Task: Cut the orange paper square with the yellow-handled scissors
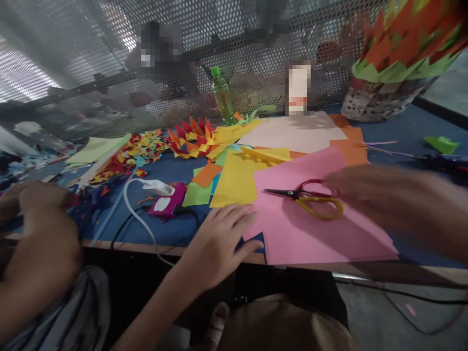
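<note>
My left hand (pixel 223 239) rests at the table's front edge with its fingers spread, the fingertips at the left side of the pink paper sheets (pixel 292 243). It grips nothing that I can see. A pair of scissors (pixel 292 194) with one red and one yellow handle appears over the pink sheets, blades pointing left. My right hand (pixel 380 200) is smeared by motion at the red handle; whether its fingers grip it is hidden. Yellow paper (pixel 237 178) and an orange piece (pixel 206 174) are left of the pink sheets.
A magenta power adapter (pixel 167 200) with cables sits left of my left hand. Farther back are folded-paper pieces (pixel 193 139), a green bottle (pixel 223 97) and a paper-decorated basket (pixel 383 97). Another person's arm (pixel 47 234) reaches over the table at left.
</note>
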`<act>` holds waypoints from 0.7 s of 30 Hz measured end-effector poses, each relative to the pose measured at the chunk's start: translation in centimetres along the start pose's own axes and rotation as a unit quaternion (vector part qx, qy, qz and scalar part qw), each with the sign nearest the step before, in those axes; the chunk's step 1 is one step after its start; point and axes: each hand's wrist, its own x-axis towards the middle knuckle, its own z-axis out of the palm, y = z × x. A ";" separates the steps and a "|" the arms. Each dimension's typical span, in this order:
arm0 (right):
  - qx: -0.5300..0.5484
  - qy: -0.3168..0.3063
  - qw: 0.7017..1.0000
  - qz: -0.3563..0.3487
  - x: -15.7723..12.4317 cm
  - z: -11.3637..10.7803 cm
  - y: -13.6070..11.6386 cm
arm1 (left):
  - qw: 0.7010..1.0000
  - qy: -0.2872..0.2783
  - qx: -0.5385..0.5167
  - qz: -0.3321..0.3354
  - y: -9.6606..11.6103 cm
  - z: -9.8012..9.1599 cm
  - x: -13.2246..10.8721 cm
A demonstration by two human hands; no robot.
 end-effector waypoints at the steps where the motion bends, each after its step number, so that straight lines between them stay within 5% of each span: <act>1: -0.004 -0.021 0.999 -0.046 0.4 0.3 -2.1 | 1.000 0.002 -0.011 0.010 0.5 0.5 -0.8; 5: -0.001 -0.030 1.000 -0.009 2.5 2.7 -6.2 | 1.000 0.017 -0.022 -0.012 0.9 1.2 -1.9; 11: 0.054 -0.056 0.994 0.075 4.8 5.3 -5.7 | 0.998 0.043 0.032 0.039 0.7 0.5 -2.0; 21: 0.101 -0.005 0.986 0.130 6.1 2.9 -5.2 | 0.990 0.098 0.073 0.077 0.3 1.4 -2.5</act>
